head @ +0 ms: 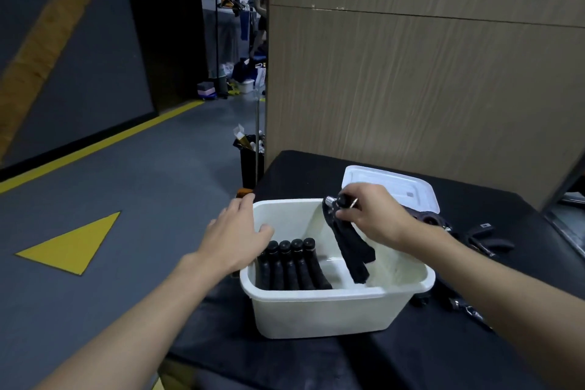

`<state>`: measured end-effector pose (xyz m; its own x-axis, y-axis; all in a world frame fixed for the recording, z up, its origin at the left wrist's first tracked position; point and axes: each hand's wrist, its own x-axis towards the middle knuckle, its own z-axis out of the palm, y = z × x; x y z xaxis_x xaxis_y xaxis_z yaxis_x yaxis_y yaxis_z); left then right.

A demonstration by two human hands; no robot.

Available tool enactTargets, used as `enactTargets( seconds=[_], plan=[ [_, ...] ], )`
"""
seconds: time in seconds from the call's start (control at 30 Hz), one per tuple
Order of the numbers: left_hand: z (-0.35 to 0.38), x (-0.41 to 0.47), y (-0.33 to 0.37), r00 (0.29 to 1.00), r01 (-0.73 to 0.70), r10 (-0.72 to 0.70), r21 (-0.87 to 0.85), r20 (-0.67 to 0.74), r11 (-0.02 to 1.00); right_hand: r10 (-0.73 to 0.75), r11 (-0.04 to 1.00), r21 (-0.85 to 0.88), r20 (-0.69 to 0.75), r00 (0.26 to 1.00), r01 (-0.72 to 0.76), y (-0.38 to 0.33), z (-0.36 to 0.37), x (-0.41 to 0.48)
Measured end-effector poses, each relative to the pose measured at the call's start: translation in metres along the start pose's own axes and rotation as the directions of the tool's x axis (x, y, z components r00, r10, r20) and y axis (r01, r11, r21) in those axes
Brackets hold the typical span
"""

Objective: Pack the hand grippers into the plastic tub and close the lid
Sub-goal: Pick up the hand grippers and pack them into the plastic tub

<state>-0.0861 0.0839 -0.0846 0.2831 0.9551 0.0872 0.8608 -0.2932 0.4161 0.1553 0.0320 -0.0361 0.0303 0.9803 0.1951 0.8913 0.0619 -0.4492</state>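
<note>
Packing is partway done: the right hand (pixel 370 218) pinches a gripper (pixel 351 247) by its spring end, with the handles hanging inside the tub (pixel 316 298) over its bare right half. A row of packed grippers (pixel 291 263) fills the left half. The left hand (pixel 237 241) rests on the tub's left rim, fingers loosely straight and holding nothing. The next move, I judge, is to set this one beside the row, handles aligned, then fetch the loose grippers (pixel 481 239) on the worktop (pixel 411 358) to the right. The lid (pixel 392 187) lies just behind the tub. The tub sits close to the worktop's left edge, and there is more room on the right.
</note>
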Motion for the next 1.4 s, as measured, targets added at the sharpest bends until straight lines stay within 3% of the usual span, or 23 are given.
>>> enactTargets(
  seconds=[0.17,0.37,0.8,1.03,1.2,1.4],
  plan=[
    [0.001,0.000,-0.004,0.979,0.160,-0.133,-0.180,0.154,0.970,0.090,0.992,-0.094,0.121,0.988,-0.079,0.015,0.032,0.003],
    [0.000,0.004,-0.002,0.982,0.119,-0.113,-0.030,0.152,0.992,0.106,0.991,-0.104,0.231,0.967,-0.084,0.017,0.054,0.002],
    [-0.001,0.003,-0.003,0.986,0.035,-0.030,-0.023,0.165,0.999,0.103,0.995,-0.044,0.332,0.938,-0.093,0.019,0.067,0.007],
    [-0.009,-0.007,0.005,0.981,-0.166,0.156,0.083,0.111,0.983,0.221,0.956,0.035,0.565,0.795,-0.291,0.020,0.066,-0.006],
    [-0.008,-0.022,0.000,0.962,-0.171,0.143,0.104,0.235,0.980,0.239,0.957,-0.027,0.634,0.735,-0.288,0.018,0.056,-0.016],
    [-0.004,-0.024,-0.001,0.975,-0.127,0.110,0.075,0.193,0.989,0.193,0.956,0.028,0.685,0.702,-0.290,0.017,0.049,-0.021]
  ],
)
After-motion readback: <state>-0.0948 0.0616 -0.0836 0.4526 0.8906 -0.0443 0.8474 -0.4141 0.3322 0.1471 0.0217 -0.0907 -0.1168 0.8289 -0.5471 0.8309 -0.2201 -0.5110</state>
